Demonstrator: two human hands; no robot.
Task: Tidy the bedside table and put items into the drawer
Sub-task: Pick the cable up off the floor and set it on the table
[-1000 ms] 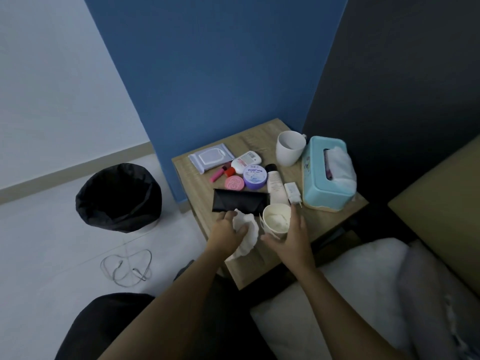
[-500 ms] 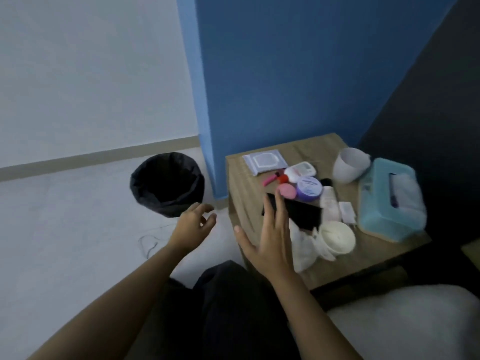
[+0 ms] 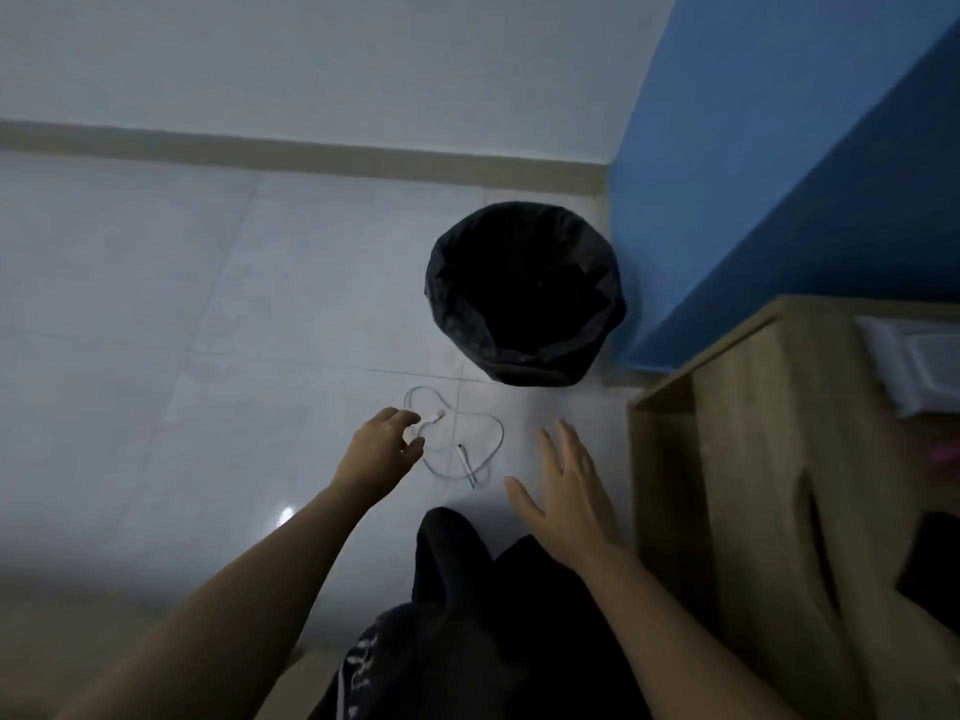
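- Fingers (image 3: pixel 404 417) of the left hand (image 3: pixel 379 452) curl loosely over the white cable (image 3: pixel 465 462), gripping nothing; the right hand (image 3: pixel 569 485) is spread and empty.
- Cable lies looped on the floor (image 3: pixel 208 304), near the bin (image 3: pixel 524 293).
- Likely step: retrieving it; next, pinch a loop and lift.

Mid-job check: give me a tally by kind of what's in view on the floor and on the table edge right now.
Black-lined bin: 1
White cable: 1
White wipes pack: 1
Blurred pink item: 1
Total: 4
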